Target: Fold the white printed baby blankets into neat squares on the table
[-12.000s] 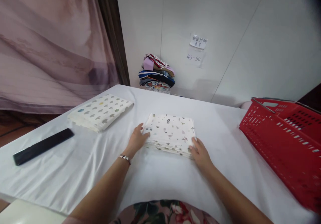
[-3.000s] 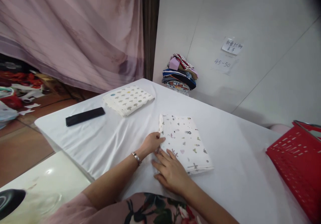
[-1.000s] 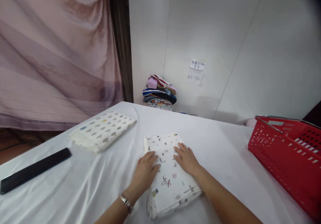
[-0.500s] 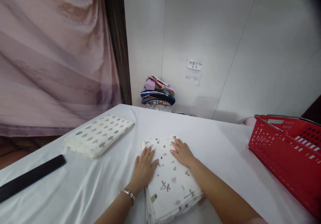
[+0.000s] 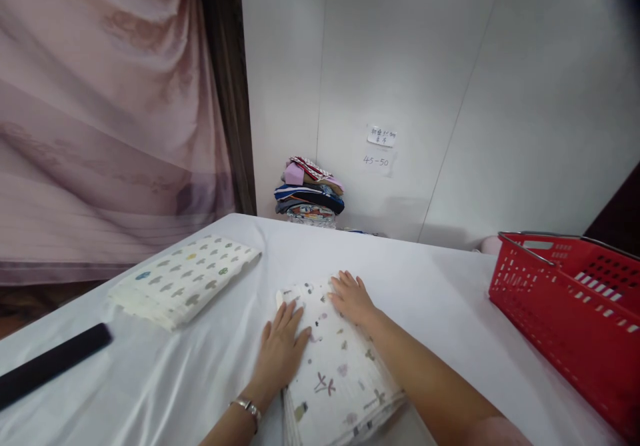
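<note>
A folded white cloth with small printed figures [image 5: 336,371] lies on the white table [image 5: 165,373] in front of me. My left hand [image 5: 281,347] rests flat on its left side, fingers stretched out and pointing away from me. My right hand [image 5: 351,297] lies flat on the cloth's far end, fingers spread. Neither hand grips anything. A thin metal bracelet [image 5: 246,407] sits on my left wrist.
A second folded cloth with coloured spots [image 5: 186,279] lies at the left. A long black flat object [image 5: 50,364] rests near the left edge. A red plastic basket [image 5: 575,313] stands at the right. A stack of folded clothes [image 5: 309,187] sits behind the table by the wall.
Both hands have slid farther away from me along the folded cloth, staying flat on it. The view has tilted up a little.
</note>
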`<action>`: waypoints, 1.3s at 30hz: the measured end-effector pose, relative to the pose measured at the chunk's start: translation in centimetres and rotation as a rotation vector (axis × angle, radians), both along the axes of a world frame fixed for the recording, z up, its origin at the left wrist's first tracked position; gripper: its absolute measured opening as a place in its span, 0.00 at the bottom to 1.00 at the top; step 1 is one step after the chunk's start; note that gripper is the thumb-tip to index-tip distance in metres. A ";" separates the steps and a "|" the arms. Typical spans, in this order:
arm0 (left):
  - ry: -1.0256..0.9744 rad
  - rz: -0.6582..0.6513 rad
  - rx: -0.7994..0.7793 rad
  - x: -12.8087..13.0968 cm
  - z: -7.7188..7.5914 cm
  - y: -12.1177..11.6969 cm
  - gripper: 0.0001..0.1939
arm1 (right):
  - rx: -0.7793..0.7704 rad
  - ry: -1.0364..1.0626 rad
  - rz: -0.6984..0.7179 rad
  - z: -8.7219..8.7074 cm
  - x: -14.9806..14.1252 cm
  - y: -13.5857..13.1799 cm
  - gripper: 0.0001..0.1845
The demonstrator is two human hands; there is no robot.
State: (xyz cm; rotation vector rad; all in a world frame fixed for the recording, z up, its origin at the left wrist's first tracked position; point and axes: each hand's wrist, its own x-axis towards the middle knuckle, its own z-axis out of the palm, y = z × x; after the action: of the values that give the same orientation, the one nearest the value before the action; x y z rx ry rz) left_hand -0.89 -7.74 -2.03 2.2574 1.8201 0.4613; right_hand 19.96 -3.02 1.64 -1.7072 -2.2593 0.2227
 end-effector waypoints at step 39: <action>-0.202 0.163 0.129 0.2 0.0 -0.4 0.33 | -0.319 0.550 -0.448 -1.9 6.4 -8.2 0.39</action>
State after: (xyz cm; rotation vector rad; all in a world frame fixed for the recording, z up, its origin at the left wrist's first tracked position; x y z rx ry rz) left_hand -0.73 -8.15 -2.00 2.0602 1.9247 0.8257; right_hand 26.32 -11.26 -0.25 -1.9475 -1.4674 0.8618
